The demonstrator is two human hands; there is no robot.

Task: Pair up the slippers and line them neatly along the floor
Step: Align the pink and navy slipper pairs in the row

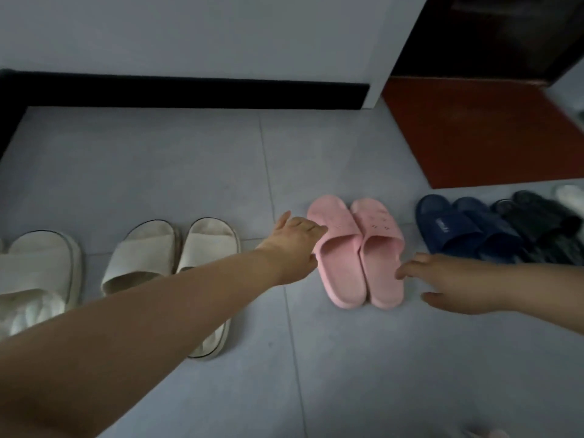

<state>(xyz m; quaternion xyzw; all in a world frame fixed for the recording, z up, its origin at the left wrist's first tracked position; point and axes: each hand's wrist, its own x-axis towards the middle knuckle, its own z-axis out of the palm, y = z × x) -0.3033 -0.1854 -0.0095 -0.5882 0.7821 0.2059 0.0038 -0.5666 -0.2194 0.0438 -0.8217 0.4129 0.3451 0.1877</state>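
Observation:
Two pink slippers (355, 251) lie side by side on the grey tiled floor, toes toward the wall. My left hand (295, 245) rests against the left side of the left pink slipper, fingers over its strap. My right hand (448, 284) hovers just right of the right pink slipper, fingers spread, fingertips touching its outer edge. A pair of cream slippers (172, 257) sits to the left, partly hidden by my left forearm. One more cream slipper (41, 270) lies at the far left. Dark blue slippers (455, 230) sit to the right.
Black slippers (537, 222) overlap the blue ones at the right edge, with something white (570, 197) behind them. A red doormat (480, 131) lies at the back right before a dark doorway. A black skirting board (189, 91) runs along the white wall.

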